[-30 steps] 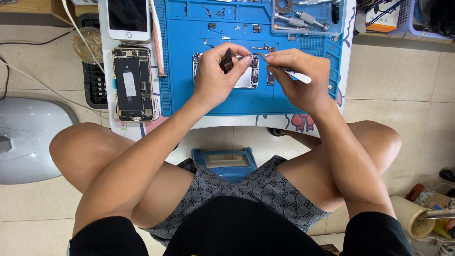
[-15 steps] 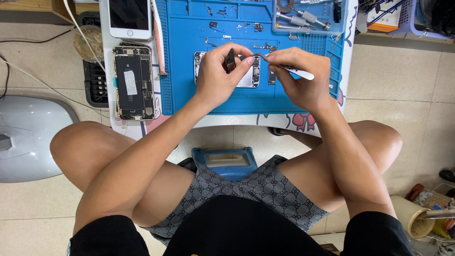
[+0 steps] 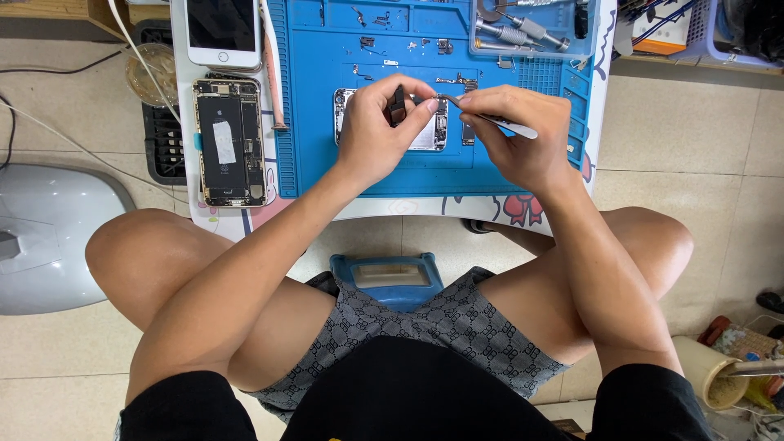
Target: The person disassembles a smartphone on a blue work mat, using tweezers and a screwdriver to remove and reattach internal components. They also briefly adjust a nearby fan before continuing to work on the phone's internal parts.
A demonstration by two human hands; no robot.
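Observation:
My left hand (image 3: 377,129) pinches a small black part (image 3: 398,104) between thumb and fingers, just above an opened phone body (image 3: 425,132) lying on the blue work mat (image 3: 327,155). My right hand (image 3: 518,135) holds silver tweezers (image 3: 490,119), their tips pointing left toward the black part. Both hands hover close together over the phone body, and they hide most of it.
A second opened phone (image 3: 229,143) and a white phone with a dark screen (image 3: 222,33) lie at the mat's left. Small screws and parts dot the mat's top. A tray with metal tools (image 3: 523,28) sits at the upper right. A grey object (image 3: 41,237) rests on the floor, left.
The hands have stayed over the phone body with only small shifts; the tweezer tips have moved slightly closer to the black part.

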